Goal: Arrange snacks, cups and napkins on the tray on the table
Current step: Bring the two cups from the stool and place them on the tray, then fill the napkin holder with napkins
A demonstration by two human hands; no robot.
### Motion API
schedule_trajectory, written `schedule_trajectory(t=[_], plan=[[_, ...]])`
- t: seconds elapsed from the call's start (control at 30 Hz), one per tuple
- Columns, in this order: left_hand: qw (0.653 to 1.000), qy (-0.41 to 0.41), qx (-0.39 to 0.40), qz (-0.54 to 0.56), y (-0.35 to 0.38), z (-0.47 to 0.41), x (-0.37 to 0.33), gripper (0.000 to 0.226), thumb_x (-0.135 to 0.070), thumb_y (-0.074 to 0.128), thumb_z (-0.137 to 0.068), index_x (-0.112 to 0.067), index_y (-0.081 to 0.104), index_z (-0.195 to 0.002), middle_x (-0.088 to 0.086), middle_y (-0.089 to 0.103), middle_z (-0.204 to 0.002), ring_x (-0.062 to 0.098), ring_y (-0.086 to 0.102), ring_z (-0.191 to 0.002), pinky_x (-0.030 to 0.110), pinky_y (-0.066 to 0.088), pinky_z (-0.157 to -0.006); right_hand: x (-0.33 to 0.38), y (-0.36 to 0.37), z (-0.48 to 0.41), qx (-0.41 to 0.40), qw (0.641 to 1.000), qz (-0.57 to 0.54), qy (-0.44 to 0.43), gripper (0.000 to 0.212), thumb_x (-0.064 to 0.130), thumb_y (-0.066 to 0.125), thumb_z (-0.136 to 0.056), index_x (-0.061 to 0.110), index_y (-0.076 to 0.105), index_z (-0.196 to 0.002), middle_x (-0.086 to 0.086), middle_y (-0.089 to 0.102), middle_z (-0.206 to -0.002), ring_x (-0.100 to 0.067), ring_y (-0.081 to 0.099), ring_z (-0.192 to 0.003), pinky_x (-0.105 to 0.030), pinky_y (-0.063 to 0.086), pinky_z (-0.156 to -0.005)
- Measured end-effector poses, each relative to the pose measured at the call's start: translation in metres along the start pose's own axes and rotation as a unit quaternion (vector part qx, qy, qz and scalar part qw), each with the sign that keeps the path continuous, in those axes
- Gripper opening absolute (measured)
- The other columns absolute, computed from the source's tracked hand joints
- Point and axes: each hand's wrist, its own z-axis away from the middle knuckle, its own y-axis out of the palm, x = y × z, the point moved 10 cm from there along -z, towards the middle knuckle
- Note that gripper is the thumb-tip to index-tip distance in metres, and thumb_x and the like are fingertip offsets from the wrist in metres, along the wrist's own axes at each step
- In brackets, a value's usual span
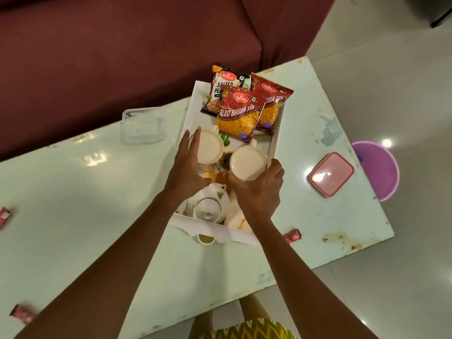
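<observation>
Pale green desk top [73,192]: glossy, mirrors the lights; finish chipped and stained at frame right.
Red-and-yellow snack packets [241,113], upper centre: shiny plastic film.
White teapot [208,204]: smooth glazed ceramic.
Pink square box [330,173]: glossy plastic.
Maroon sofa [122,57], upper left: matt cloth.

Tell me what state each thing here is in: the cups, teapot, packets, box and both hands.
Left cup: full, upright.
Right cup: full, upright.
Teapot: lid on, upright, in the tray.
Snack packets: sealed, lying overlapped in the tray.
Pink-lidded box: closed, on the table.
Left grip: holds the left cup's side.
Right grip: curled round the right cup.
</observation>
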Motion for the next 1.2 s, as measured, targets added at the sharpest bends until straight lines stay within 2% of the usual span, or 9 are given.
schedule_trajectory(t=[0.13, 0.3, 0.5, 0.63, 0.73, 0.83, 0.97, 1.1, 1.2], plan=[[0.999, -0.018, -0.045, 0.005, -0.009, 0.026, 0.003, 0.111, -0.021, 0.08, -0.066, -0.022, 0.005, -0.146, 0.007, 0.002, -0.158, 0.026, 0.01, -0.144, 0.036, 0.032, -0.105, 0.015, -0.016, 0.01, -0.007, 0.999, 0.0, -0.049, 0.099, 0.062, 0.076, -0.052, 0.012, 0.034, -0.126, -0.007, 0.047, -0.125, -0.025, 0.044, -0.117, -0.038, 0.05, -0.073], [0.995, -0.038, -0.088, 0.033, -0.025, 0.068, -0.001, 0.108, -0.024, 0.079, -0.067, -0.023, 0.006, -0.146, 0.005, 0.004, -0.158, 0.023, 0.014, -0.143, 0.026, 0.029, -0.099, 0.043, -0.036, 0.034, 0.016, 0.994, -0.01, -0.11, 0.092, 0.051, 0.079, -0.056, 0.01, 0.036, -0.127, -0.009, 0.046, -0.129, -0.026, 0.04, -0.122, -0.043, 0.052, -0.081], [0.985, -0.086, -0.126, 0.083, -0.066, 0.125, -0.006, 0.097, -0.032, 0.073, -0.074, -0.024, 0.008, -0.146, 0.0, 0.003, -0.158, 0.021, 0.014, -0.144, 0.033, 0.036, -0.103, 0.092, -0.059, 0.084, 0.063, 0.979, -0.014, -0.195, 0.085, 0.042, 0.08, -0.063, 0.005, 0.04, -0.127, -0.014, 0.046, -0.131, -0.031, 0.041, -0.122, -0.043, 0.048, -0.09], [0.971, -0.104, -0.185, 0.106, -0.113, 0.17, -0.006, 0.092, -0.03, 0.073, -0.075, -0.023, 0.014, -0.145, 0.001, 0.007, -0.158, 0.019, 0.017, -0.143, 0.02, 0.026, -0.097, 0.131, -0.069, 0.12, 0.103, 0.968, -0.011, -0.229, 0.081, 0.044, 0.077, -0.066, 0.006, 0.042, -0.127, -0.011, 0.048, -0.13, -0.028, 0.041, -0.122, -0.041, 0.047, -0.092], [0.962, -0.113, -0.219, 0.115, -0.147, 0.205, 0.001, 0.087, -0.03, 0.071, -0.076, -0.023, 0.017, -0.144, 0.0, 0.007, -0.158, 0.017, 0.017, -0.142, 0.019, 0.027, -0.096, 0.163, -0.072, 0.156, 0.125, 0.954, -0.017, -0.273, 0.074, 0.045, 0.075, -0.068, 0.009, 0.044, -0.124, -0.007, 0.05, -0.126, -0.025, 0.043, -0.118, -0.039, 0.047, -0.089], [0.951, -0.128, -0.252, 0.128, -0.185, 0.247, 0.023, 0.083, -0.029, 0.07, -0.077, -0.023, 0.019, -0.143, -0.002, 0.008, -0.157, 0.014, 0.018, -0.142, 0.017, 0.028, -0.096, 0.196, -0.067, 0.202, 0.147, 0.937, -0.026, -0.315, 0.068, 0.046, 0.075, -0.068, 0.012, 0.047, -0.12, -0.004, 0.052, -0.124, -0.021, 0.045, -0.116, -0.029, 0.043, -0.087], [0.927, -0.171, -0.301, 0.146, -0.236, 0.32, 0.073, 0.077, -0.028, 0.069, -0.079, -0.023, 0.024, -0.142, -0.002, 0.011, -0.157, 0.014, 0.021, -0.141, 0.016, 0.026, -0.096, 0.238, -0.046, 0.279, 0.184, 0.914, -0.031, -0.361, 0.064, 0.046, 0.073, -0.07, 0.015, 0.048, -0.119, -0.002, 0.052, -0.125, -0.019, 0.045, -0.117, -0.031, 0.045, -0.086], [0.903, -0.213, -0.334, 0.168, -0.279, 0.398, 0.137, 0.072, -0.028, 0.068, -0.079, -0.023, 0.029, -0.139, -0.004, 0.013, -0.156, 0.017, 0.027, -0.138, 0.023, 0.031, -0.098, 0.27, -0.012, 0.364, 0.23, 0.893, -0.038, -0.385, 0.062, 0.048, 0.071, -0.071, 0.019, 0.046, -0.12, 0.002, 0.051, -0.125, -0.014, 0.043, -0.117, -0.025, 0.04, -0.083], [0.887, -0.235, -0.355, 0.176, -0.309, 0.457, 0.182, 0.068, -0.027, 0.068, -0.079, -0.022, 0.033, -0.137, -0.002, 0.018, -0.154, 0.013, 0.032, -0.133, 0.012, 0.034, -0.092, 0.291, 0.016, 0.431, 0.258, 0.88, -0.039, -0.398, 0.06, 0.049, 0.069, -0.073, 0.02, 0.046, -0.119, 0.004, 0.051, -0.124, -0.013, 0.043, -0.115, -0.025, 0.041, -0.079]])
